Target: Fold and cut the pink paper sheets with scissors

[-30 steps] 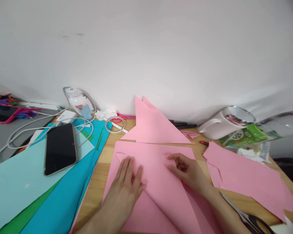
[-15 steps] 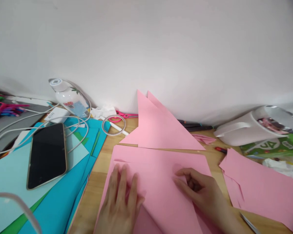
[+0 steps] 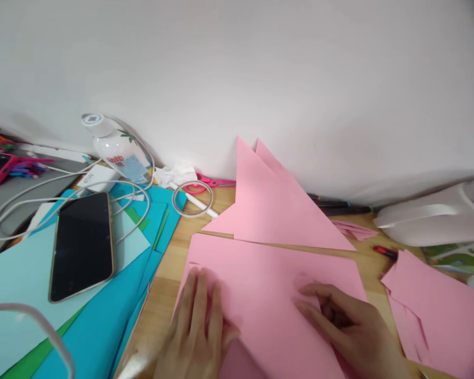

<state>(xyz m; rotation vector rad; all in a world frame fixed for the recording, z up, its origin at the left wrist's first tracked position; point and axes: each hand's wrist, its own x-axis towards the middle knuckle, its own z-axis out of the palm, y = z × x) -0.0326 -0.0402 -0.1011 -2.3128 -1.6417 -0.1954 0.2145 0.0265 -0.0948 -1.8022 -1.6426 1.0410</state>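
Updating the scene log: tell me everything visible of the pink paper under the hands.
The pink paper looks thin and matte. It lies on the wooden table, its far edge close to the pink triangle; its near end runs out of frame. Layers show, with a darker pink patch at the bottom of the picture; one folded sheet or several, I can't tell. The left hand lies on it, outstretched; the right hand, bent, is at its surface; whether it pinches is unclear.

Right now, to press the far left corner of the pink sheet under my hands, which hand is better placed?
Probably your left hand: its fingers rest on the pink sheet, close to that corner. Your right hand sits toward the opposite edge.
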